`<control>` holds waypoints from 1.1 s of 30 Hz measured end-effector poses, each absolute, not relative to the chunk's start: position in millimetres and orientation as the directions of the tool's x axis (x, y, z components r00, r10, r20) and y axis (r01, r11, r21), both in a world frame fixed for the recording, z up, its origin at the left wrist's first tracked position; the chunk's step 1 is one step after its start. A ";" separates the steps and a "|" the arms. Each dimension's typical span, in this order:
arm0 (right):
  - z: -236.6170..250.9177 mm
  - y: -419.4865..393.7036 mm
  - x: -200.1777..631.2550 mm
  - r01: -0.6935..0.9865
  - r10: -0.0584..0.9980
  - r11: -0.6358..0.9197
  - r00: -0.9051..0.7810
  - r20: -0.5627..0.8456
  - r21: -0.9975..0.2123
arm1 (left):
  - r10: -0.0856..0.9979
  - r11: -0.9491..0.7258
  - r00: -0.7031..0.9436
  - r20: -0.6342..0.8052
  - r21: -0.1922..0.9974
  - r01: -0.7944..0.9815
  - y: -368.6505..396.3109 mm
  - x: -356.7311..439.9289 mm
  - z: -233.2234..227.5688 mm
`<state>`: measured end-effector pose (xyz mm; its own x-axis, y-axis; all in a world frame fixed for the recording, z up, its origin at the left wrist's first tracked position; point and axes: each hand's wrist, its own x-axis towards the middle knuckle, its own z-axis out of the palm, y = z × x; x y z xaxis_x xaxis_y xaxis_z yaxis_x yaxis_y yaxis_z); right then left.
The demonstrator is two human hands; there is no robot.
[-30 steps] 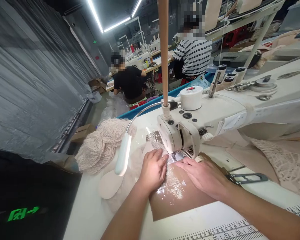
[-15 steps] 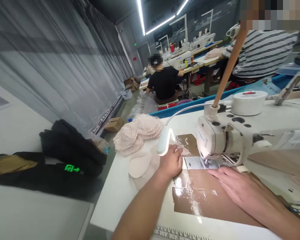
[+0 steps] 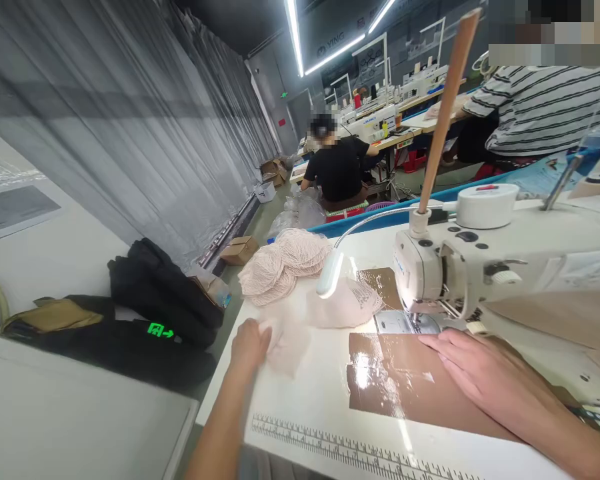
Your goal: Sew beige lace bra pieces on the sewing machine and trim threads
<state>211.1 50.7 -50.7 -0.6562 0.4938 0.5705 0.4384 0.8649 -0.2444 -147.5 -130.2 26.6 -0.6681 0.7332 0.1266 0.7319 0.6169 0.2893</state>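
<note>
My left hand, at the left part of the table, pinches a thin beige fabric piece by its edge; the piece is blurred. Flat and with fingers stretched, my right hand lies on the brown taped sheet, its fingertips beside the needle plate of the sewing machine. Left of the plate rests a beige cup-shaped piece with a lace edge. Whether anything lies under my right palm is hidden.
A pile of beige lace pieces sits at the table's back left. A lamp on a bent neck hangs over the cup piece. A ruler strip runs along the front edge. Two people sit at machines beyond.
My left hand has moved left from beside the needle plate and now draws a fabric piece, uncovering the lace-edged cup piece. My right hand has stayed near the needle. The view has shifted slightly.
</note>
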 end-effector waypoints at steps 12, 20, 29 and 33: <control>-25.4 38.9 211.2 0.524 0.644 0.764 -0.652 0.399 -0.377 | 0.981 0.193 -0.049 -0.188 0.972 0.134 -149.4 -71.4 53.0; -8.9 28.3 220.3 0.328 0.605 0.770 -0.649 0.462 -0.547 | 0.986 -0.010 0.139 -0.094 0.794 0.608 -32.8 2.0 5.0; -11.3 26.1 214.5 0.443 0.568 0.806 -0.765 0.303 -0.392 | 0.992 -0.102 0.036 0.122 0.593 0.799 -17.9 4.0 10.8; -14.5 27.3 214.2 0.470 0.596 0.792 -0.734 0.325 -0.391 | 0.936 -0.332 0.241 0.258 0.407 0.851 -34.7 15.5 22.5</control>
